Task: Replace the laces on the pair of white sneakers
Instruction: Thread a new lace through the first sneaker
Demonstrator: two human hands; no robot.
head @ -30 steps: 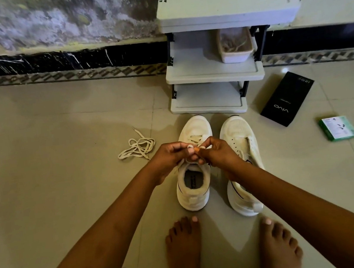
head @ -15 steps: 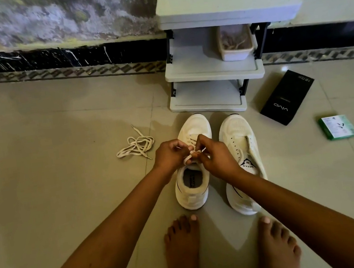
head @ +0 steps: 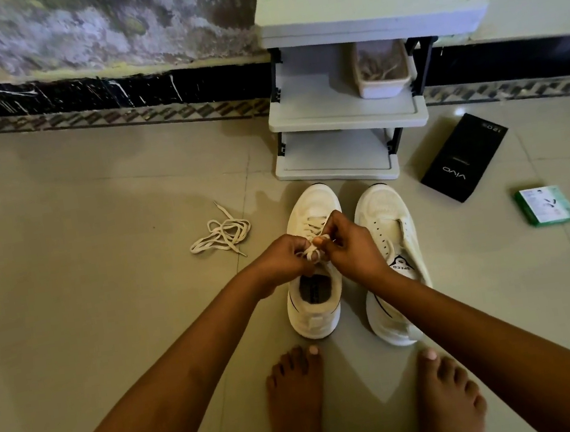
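1. My fingers on both hands are curled and pinching the white lace (head: 312,248) over the left sneaker (head: 316,277): my left hand (head: 282,260) holds it from the left, my right hand (head: 352,246) from the right, fingertips meeting above the tongue.
2. That sneaker stands on the floor (head: 107,314) with its toe pointing to the shelf unit (head: 346,112); laces already cross its front eyelets.
3. The right sneaker (head: 389,237) stands just beside it, with bare eyelets and its tongue flopped open; my right wrist covers part of it.
4. A loose lace (head: 222,233) lies tangled on the floor to the left, apart from the shoes.
5. My bare feet (head: 296,408) rest on the tiles near the heels of the shoes.
6. A black box (head: 465,157) and a small green box (head: 545,205) lie on the floor to the right.
7. A pale tub (head: 382,72) sits on the middle shelf.
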